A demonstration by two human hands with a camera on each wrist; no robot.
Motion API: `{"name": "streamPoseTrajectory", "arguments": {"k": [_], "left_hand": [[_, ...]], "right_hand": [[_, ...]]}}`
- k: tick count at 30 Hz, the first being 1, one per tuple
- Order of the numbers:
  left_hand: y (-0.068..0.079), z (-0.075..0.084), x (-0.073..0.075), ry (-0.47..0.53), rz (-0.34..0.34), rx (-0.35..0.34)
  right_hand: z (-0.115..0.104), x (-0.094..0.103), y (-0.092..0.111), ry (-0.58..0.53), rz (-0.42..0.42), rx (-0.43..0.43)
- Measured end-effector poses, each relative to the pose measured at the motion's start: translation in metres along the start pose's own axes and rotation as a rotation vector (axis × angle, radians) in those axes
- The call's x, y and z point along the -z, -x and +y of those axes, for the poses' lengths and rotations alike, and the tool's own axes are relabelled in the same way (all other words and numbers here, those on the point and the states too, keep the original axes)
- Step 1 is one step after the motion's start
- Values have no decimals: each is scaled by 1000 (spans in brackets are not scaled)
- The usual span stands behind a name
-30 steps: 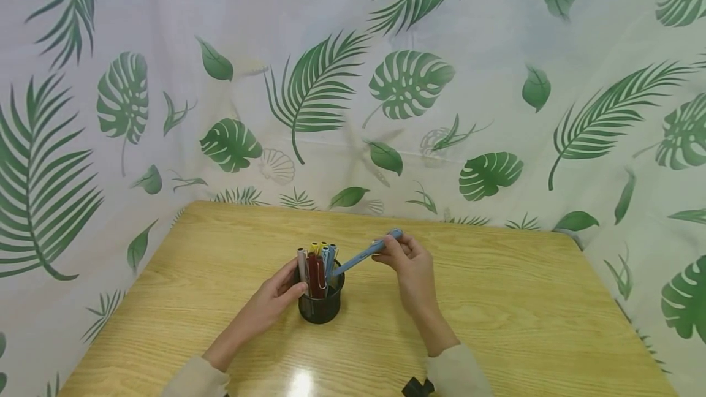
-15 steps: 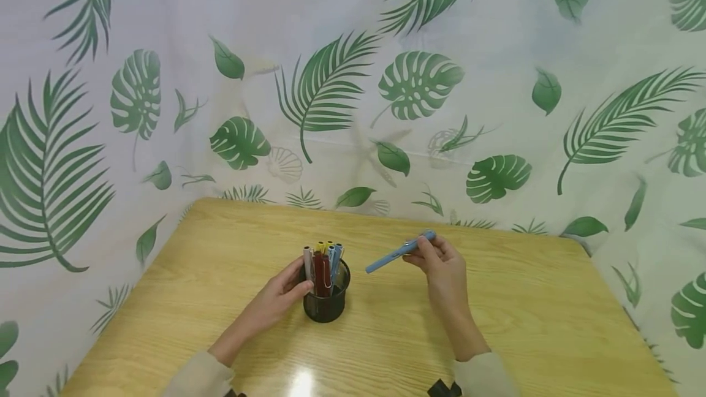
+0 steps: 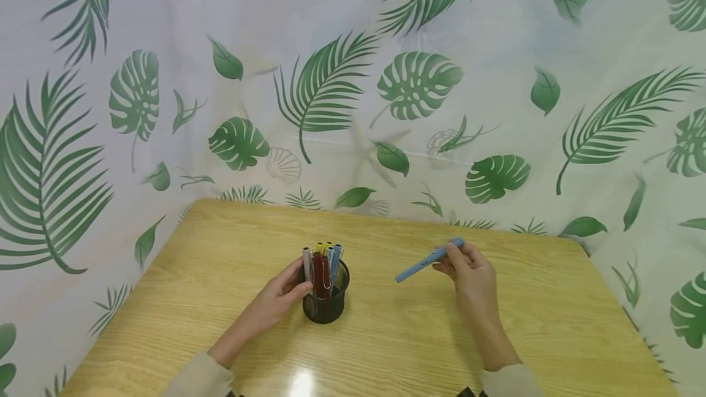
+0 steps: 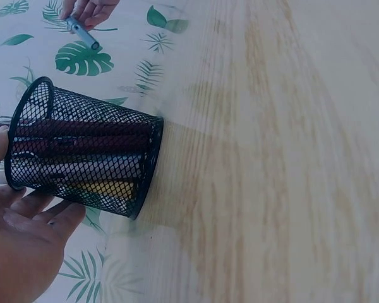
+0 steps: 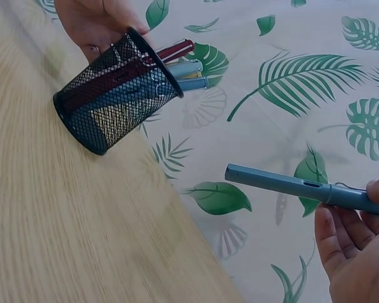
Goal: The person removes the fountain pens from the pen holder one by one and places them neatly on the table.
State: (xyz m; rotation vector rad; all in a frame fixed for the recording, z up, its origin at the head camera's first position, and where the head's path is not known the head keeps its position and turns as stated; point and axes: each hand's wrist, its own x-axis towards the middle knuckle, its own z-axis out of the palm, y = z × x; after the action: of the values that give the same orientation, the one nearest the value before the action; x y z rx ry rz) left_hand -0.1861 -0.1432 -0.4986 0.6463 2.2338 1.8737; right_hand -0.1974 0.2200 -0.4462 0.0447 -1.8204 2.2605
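A black mesh pen holder stands upright on the table, left of centre in the head view. My left hand grips its left side, thumb near the rim and fingers behind the mesh. Inside are a grey pen, dark red pens, blue pens and yellow pens, of which mainly the tops show. Off to the right, my right hand pinches a light blue pen by its clip end. That pen is held tilted above the table, its other end pointing towards the holder, apart from it.
Both hands work over a wooden table. A white cloth with green leaf prints hangs behind the table and along its sides. Light glares off the tabletop near the front edge.
The light blue pen has come away from the pen holder's rim and moved right with my right hand. My left hand has kept its grip on the holder.
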Motion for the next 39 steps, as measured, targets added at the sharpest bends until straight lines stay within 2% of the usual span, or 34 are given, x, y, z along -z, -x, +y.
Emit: {"name": "streamPoseTrajectory", "arguments": {"k": [8, 15, 28, 39], "left_hand": [[0, 0, 0, -6, 1, 4], [0, 1, 0, -6, 6, 16], [0, -1, 0, 1, -3, 15], [1, -1, 0, 3, -6, 11]], "right_hand": [[-5, 19, 2, 12, 30, 5], [-1, 27, 3, 8, -4, 9], [14, 15, 8, 57, -61, -85], [31, 6, 13, 113, -106, -114]]}}
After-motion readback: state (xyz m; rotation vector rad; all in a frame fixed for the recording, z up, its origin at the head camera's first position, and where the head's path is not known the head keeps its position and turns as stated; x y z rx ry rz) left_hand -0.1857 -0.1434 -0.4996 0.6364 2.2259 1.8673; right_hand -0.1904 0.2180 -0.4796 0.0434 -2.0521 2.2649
